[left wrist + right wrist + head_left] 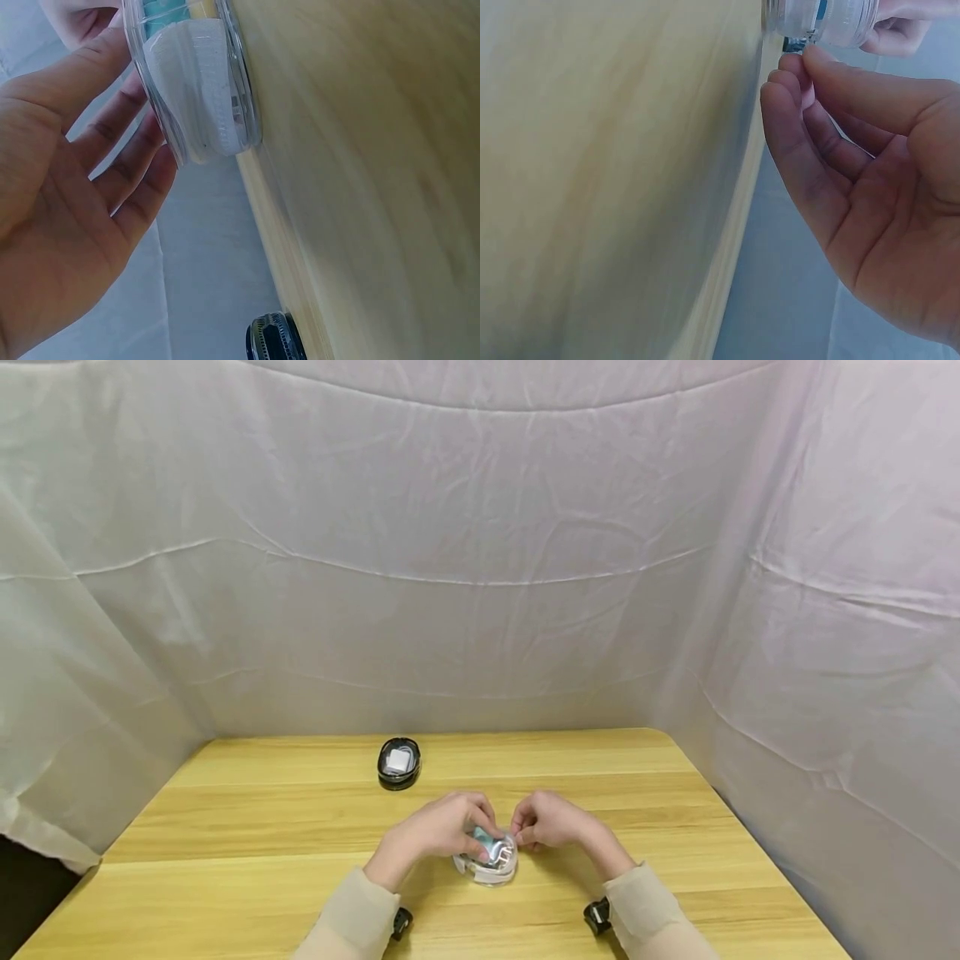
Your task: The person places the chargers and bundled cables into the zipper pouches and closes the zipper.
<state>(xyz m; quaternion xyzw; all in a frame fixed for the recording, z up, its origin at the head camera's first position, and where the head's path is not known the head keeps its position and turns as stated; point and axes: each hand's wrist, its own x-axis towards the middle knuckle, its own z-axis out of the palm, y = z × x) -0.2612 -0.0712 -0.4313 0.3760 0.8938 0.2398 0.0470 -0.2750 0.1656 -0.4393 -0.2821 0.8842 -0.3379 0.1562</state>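
Observation:
A rounded clear plastic case (492, 872) rests on the wooden table between both hands. White and teal contents (199, 90) show through its wall in the left wrist view. My left hand (452, 823) grips the case from the left, thumb nearer me and fingers over the far side. At the right edge of the case, my right hand (552, 821) pinches with thumb and index fingertip. The right wrist view shows those fingertips meeting against the rim of the case, while the other fingers curl loosely; the small bit between them is mostly hidden.
Farther back and left on the wooden table (262, 818) stands a black-rimmed oval case (397, 784) with a white square item (398, 762) inside. Pale cloth (465, 635) hangs behind the table and at both sides.

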